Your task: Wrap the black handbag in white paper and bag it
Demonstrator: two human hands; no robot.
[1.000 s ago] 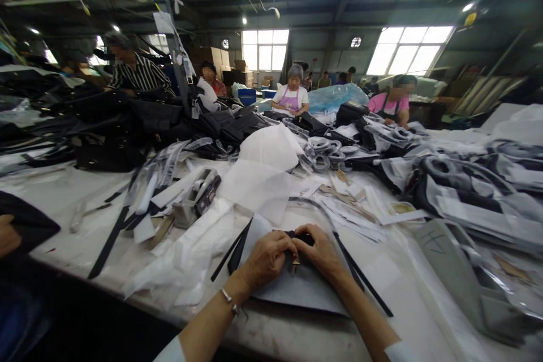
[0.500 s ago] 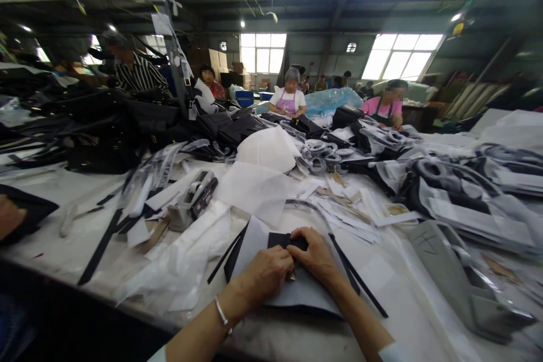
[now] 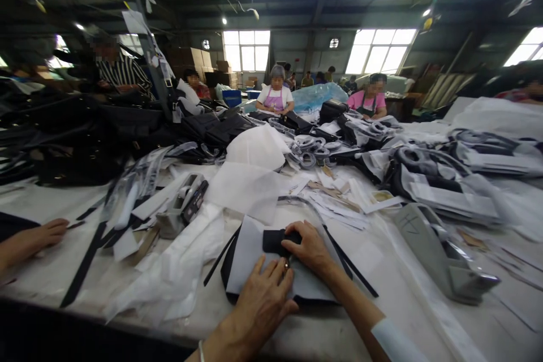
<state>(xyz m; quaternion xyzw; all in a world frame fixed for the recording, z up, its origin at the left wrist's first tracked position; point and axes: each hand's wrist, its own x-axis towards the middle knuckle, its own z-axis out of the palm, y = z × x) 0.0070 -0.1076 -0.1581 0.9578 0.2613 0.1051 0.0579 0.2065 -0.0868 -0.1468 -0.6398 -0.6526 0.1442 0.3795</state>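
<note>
Bag (image 3: 227, 266) likely wants light, even pressure from left hand (image 3: 265, 294), tab (image 3: 270, 240) kept square, sheet (image 3: 250, 254) uncreased. Left fingers loosely spread on sheet, holding nothing; right hand (image 3: 307, 246) curled at tab, grip unclear. Lies at worktop's (image 3: 322, 325) near side, black edges showing round pale grey sheet

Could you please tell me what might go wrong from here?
The pale sheet under the left hand could crease or shift if pressed unevenly. The small metal piece at that hand's fingertips might mark the sheet if pushed against it. The thin black strap reaching out beside the right forearm could get snagged if the right hand pulls back carelessly.
</note>
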